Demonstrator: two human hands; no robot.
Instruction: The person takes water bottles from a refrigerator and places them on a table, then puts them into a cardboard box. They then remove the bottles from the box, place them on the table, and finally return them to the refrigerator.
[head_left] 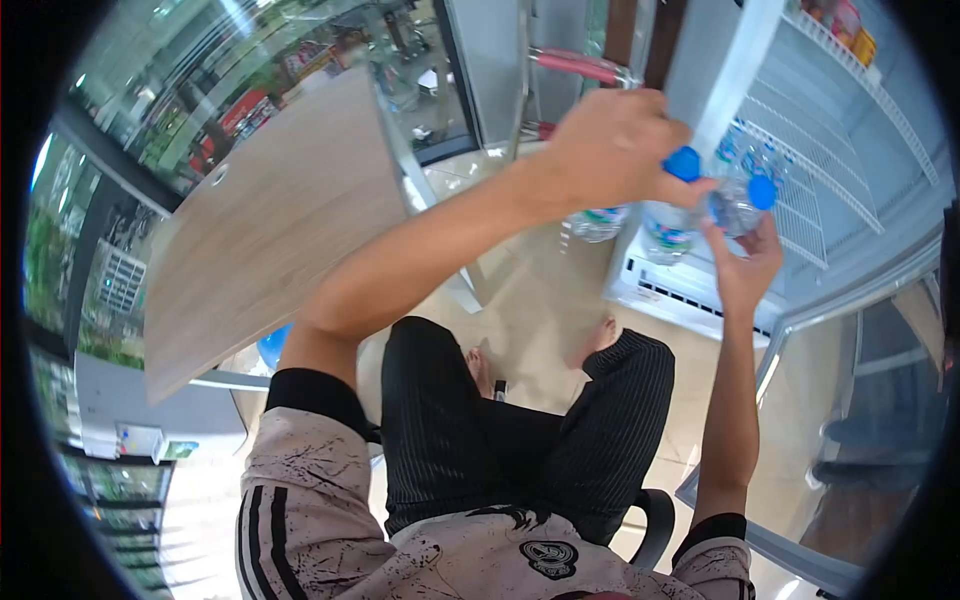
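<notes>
My left hand (625, 150) is up before the open fridge, its fingers curled at the blue cap of a clear water bottle (668, 235) that hangs upright below it. Another clear bottle (599, 224) shows just to the left, its top hidden behind my wrist. My right hand (745, 262) grips a clear bottle with a blue cap (740, 205), tilted with the cap toward the right. The two hands nearly meet. More clear bottles (752, 155) stand on a wire shelf inside the fridge, behind my right hand.
The fridge's white wire shelves (815, 170) and lower edge (690, 300) are at the right, beside its open glass door (850, 400). A wooden table (290, 210) is at the left. A metal frame with a red bar (580, 66) stands behind my left hand.
</notes>
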